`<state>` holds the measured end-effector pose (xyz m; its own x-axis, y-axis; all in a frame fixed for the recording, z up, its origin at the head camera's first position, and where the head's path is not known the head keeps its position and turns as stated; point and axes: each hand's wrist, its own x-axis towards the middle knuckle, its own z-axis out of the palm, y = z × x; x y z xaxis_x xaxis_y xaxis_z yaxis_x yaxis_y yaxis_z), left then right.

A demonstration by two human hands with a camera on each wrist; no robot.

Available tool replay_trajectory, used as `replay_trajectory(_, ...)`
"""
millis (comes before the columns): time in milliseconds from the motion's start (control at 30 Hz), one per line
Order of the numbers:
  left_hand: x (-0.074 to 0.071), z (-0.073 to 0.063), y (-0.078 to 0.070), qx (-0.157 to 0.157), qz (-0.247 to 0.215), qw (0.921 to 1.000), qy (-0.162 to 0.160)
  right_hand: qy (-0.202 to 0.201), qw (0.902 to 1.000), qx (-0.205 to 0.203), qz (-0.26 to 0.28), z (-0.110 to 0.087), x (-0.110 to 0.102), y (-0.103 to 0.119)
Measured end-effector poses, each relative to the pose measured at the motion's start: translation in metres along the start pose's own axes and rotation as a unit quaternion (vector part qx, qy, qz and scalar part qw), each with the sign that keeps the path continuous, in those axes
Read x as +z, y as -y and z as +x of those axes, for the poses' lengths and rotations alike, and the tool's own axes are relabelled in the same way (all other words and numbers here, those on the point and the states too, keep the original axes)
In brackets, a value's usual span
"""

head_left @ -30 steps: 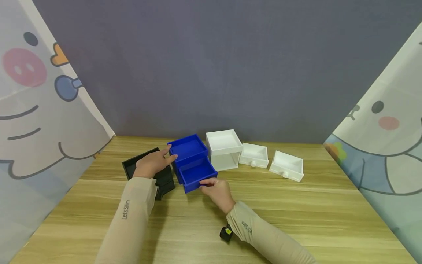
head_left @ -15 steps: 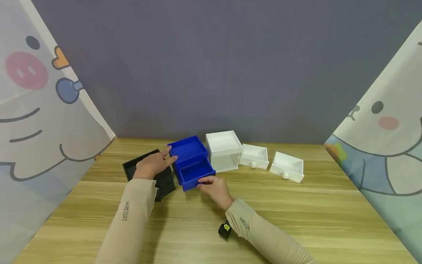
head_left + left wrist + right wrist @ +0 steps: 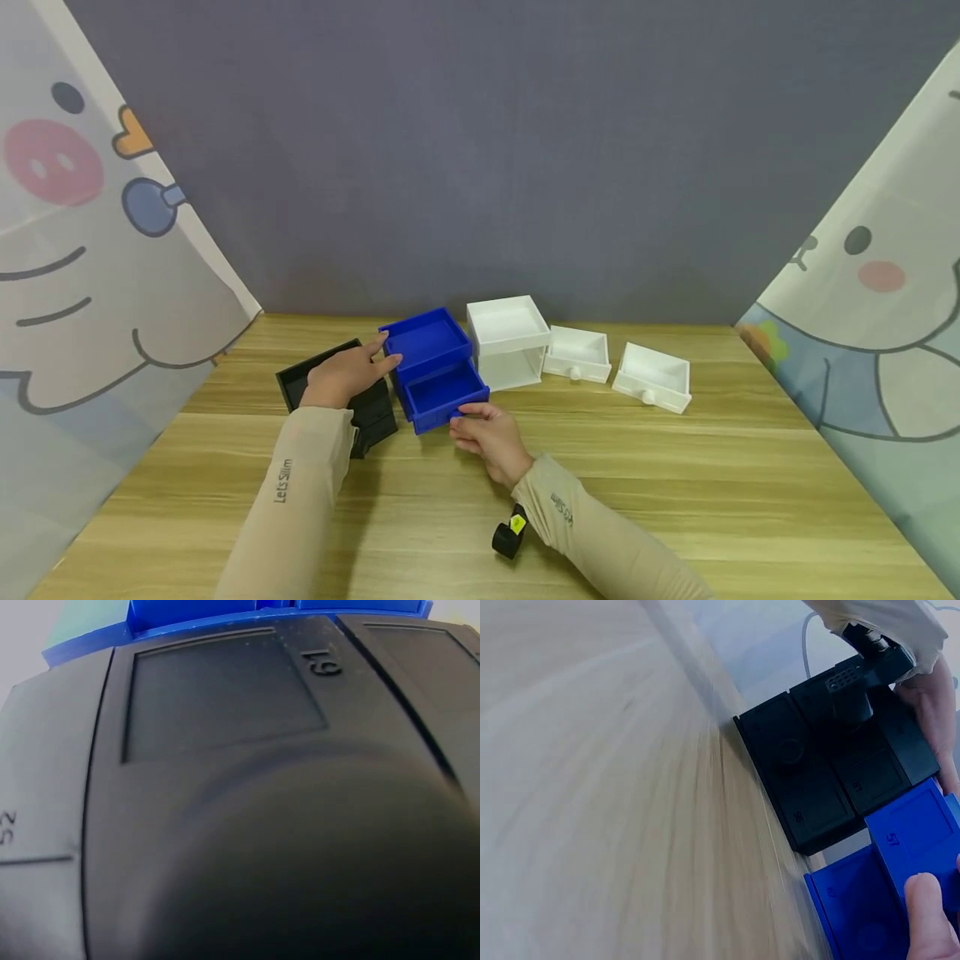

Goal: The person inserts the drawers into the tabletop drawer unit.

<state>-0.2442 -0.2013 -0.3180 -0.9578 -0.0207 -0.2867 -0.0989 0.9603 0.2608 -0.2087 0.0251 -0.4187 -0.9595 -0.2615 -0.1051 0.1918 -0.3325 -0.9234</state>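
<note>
A blue drawer cabinet (image 3: 427, 340) with a shallow tray top stands left of centre in the head view. Its lower blue drawer (image 3: 435, 419) sticks partway out at the front. My right hand (image 3: 495, 437) pinches that drawer's small front knob between thumb and fingers; the right wrist view shows the thumb (image 3: 926, 907) against the drawer. My left hand (image 3: 345, 375) reaches over a black cabinet (image 3: 375, 408), its fingers resting on the left side of the blue cabinet's top. The left wrist view is filled by the black cabinet's panels (image 3: 225, 697), with a blue edge behind.
Right of the blue cabinet stands a white cabinet (image 3: 510, 333) with an open front. Two white drawers with round knobs, one nearer (image 3: 577, 354) and one farther right (image 3: 652, 379), lie on the wooden table (image 3: 600, 467). A grey wall (image 3: 480, 150) rises behind.
The blue drawer has slid slightly inward, with my right hand following. The right hand's lower fingers now show beneath the knob. My left hand stays in place.
</note>
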Motion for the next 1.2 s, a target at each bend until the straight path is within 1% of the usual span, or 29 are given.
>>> replay_trajectory(133, 0.000, -0.001, -0.001, -0.003, 0.000, 1.0000, 0.002, -0.012, 0.9999, -0.009, 0.002, 0.000, 0.003, -0.001)
replay_trajectory(333, 0.000, -0.001, -0.001, 0.001, -0.002, 1.0000, -0.002, -0.029, 0.9990, -0.022, -0.025, 0.004, 0.005, 0.002)
replay_trajectory(633, -0.001, 0.000, 0.000, 0.005, 0.001, 1.0000, -0.004, -0.024, 0.9988, -0.022, -0.036, 0.014, -0.001, 0.003)
replay_trajectory(733, -0.001, -0.001, -0.001, 0.001, 0.001, 1.0000, -0.006, -0.027, 0.9985, -0.023, -0.041, 0.017, 0.000, 0.003)
replay_trajectory(867, 0.000, 0.001, -0.003, -0.002, 0.002, 1.0000, -0.006, -0.032, 0.9985, -0.027, -0.036, 0.020, 0.003, 0.002)
replay_trajectory(967, 0.001, 0.001, -0.003, 0.003, 0.002, 1.0000, -0.003, -0.038, 0.9986, -0.026, -0.027, 0.023, 0.005, 0.000)
replay_trajectory(1200, 0.001, 0.002, 0.000, 0.003, 0.006, 1.0000, -0.001, -0.041, 0.9989, -0.023, -0.009, 0.026, 0.011, -0.001)
